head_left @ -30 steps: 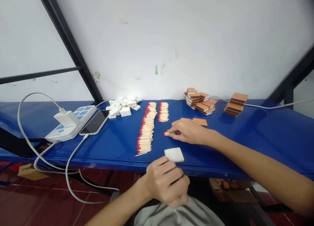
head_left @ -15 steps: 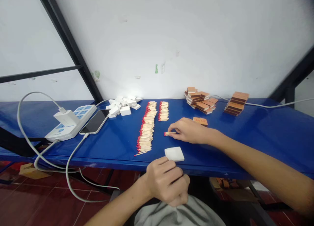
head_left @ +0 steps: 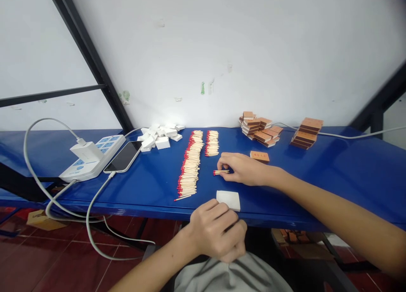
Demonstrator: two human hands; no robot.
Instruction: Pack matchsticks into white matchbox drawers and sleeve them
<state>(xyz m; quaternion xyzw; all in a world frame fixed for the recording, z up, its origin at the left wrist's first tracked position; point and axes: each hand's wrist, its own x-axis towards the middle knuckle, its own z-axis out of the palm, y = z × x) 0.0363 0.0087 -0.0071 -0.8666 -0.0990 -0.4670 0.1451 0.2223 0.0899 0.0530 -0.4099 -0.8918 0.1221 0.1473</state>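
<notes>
My right hand (head_left: 239,167) is closed in a pinch on a small bundle of matches (head_left: 218,172), their red heads pointing left, low over the blue table. Near the front edge, my left hand (head_left: 218,229) is curled with its knuckles up. A white matchbox tray (head_left: 229,200) sticks out past its far side; the thumb and the grip on the tray are hidden. A long row of matches (head_left: 189,165) and a shorter row (head_left: 212,143) lie left of the right hand. One matchbox (head_left: 259,156) lies just behind that hand.
A pile of white trays (head_left: 161,135) sits at the back left. Stacked matchboxes (head_left: 258,129) and a second matchbox stack (head_left: 307,133) stand at the back right. Further left are a phone (head_left: 123,156), a power strip (head_left: 91,159) and looping white cables (head_left: 87,216).
The white tray has turned slightly and shifted a little right beside my left hand. My right hand's fingers have shifted a little around the matches.
</notes>
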